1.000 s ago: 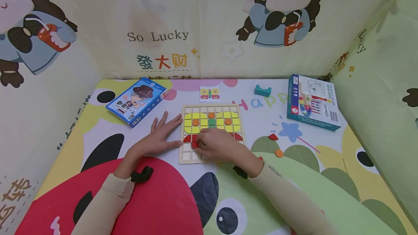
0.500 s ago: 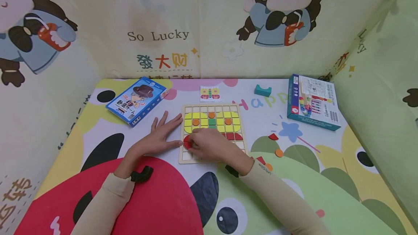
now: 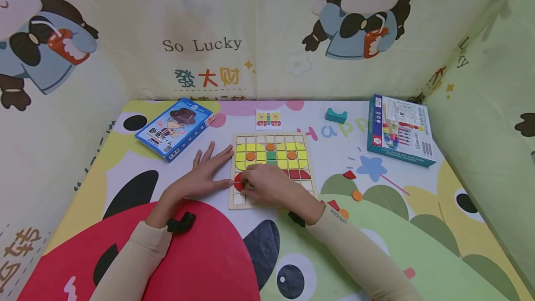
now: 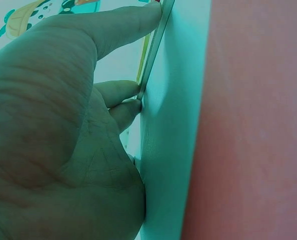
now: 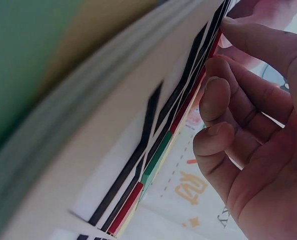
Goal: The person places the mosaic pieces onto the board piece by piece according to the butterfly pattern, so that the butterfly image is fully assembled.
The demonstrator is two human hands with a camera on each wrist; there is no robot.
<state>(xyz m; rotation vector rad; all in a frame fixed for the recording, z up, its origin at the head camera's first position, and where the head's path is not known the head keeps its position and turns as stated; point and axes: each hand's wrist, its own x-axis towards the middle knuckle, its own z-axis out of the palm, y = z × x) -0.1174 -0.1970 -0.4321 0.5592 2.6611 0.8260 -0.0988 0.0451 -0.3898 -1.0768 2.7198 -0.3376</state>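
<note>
A square wooden grid board (image 3: 242,207) lies in the middle of the table in the head view. Yellow, orange, green and red tiles fill part of its cells. My right hand (image 3: 267,184) reaches over the lower left of the board, its fingers curled, and pinches a red quarter-round tile (image 3: 238,186) at the left end of the red row. The hand covers the cells beneath it. My left hand (image 3: 200,175) lies beside the board with its fingers spread. In the left wrist view, fingertips of the left hand (image 4: 43,100) touch the board's edge (image 4: 156,50).
A small butterfly pattern card (image 3: 269,120) lies behind the board. A blue box (image 3: 175,129) is at back left, another box (image 3: 402,131) at back right. A teal arch block (image 3: 336,115), a red tile (image 3: 349,175) and an orange disc (image 3: 357,196) lie to the right.
My right hand has moved slightly left with the red tile, to the row's left end. More red tiles at the right of the row now show. My left hand has stayed put.
</note>
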